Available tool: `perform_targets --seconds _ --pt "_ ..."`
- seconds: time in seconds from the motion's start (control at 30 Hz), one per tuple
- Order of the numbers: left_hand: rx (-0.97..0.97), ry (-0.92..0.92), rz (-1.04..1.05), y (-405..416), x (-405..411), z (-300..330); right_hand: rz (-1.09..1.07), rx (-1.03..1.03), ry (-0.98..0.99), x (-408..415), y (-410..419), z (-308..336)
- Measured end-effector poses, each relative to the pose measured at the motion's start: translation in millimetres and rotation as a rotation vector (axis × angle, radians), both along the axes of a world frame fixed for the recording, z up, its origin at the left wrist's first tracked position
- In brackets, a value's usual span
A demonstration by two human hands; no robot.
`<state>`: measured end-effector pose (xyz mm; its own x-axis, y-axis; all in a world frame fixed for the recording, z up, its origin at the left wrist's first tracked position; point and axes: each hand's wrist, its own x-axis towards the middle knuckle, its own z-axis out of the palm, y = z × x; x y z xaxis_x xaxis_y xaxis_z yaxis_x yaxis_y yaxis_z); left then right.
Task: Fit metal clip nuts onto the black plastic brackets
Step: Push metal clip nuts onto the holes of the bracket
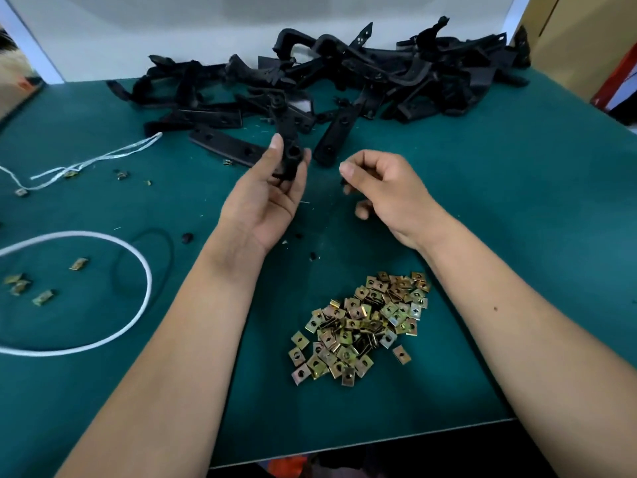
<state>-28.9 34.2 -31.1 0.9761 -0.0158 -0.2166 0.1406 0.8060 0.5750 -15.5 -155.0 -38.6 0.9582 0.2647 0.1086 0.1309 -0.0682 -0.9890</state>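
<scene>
My left hand (267, 198) is raised palm up over the green table and grips one black plastic bracket (289, 132) between thumb and fingers, the bracket standing up out of the hand. Just to its right, my right hand (386, 191) has its fingers curled, thumb against forefinger, pinching a small dark piece (344, 182) that is too hidden to identify. A heap of brass-coloured metal clip nuts (362, 327) lies on the mat between my forearms. A big pile of black brackets (362, 77) fills the back of the table.
A white cord loop (138, 270) and a white string (103, 157) lie at the left, with a few loose clip nuts (43, 297) around them. Small black bits (187, 238) dot the mat. The table's front edge (379, 443) runs below the clip nut heap.
</scene>
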Motion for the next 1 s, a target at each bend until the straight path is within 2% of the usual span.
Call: perform_targets --seconds 0.17,0.3,0.37,0.67,1.0 --pt "0.097 -0.045 -0.054 -4.6 -0.3 -3.0 -0.074 0.116 -0.011 1.4 4.4 -5.2" --pt "0.157 -0.059 -0.057 -5.3 -1.5 -4.5 -0.137 0.033 -0.047 6.4 5.3 -12.6" --pt "0.160 -0.059 -0.046 -5.3 -2.7 -4.7 -0.145 -0.005 -0.050 7.2 6.6 -14.5" --pt "0.159 -0.073 -0.043 -3.0 -4.1 -6.0 -0.155 0.139 -0.001 0.4 11.2 -13.3" --pt "0.160 -0.073 -0.021 -4.3 -6.5 -3.7 -0.195 0.185 0.016 -5.9 11.9 -6.3"
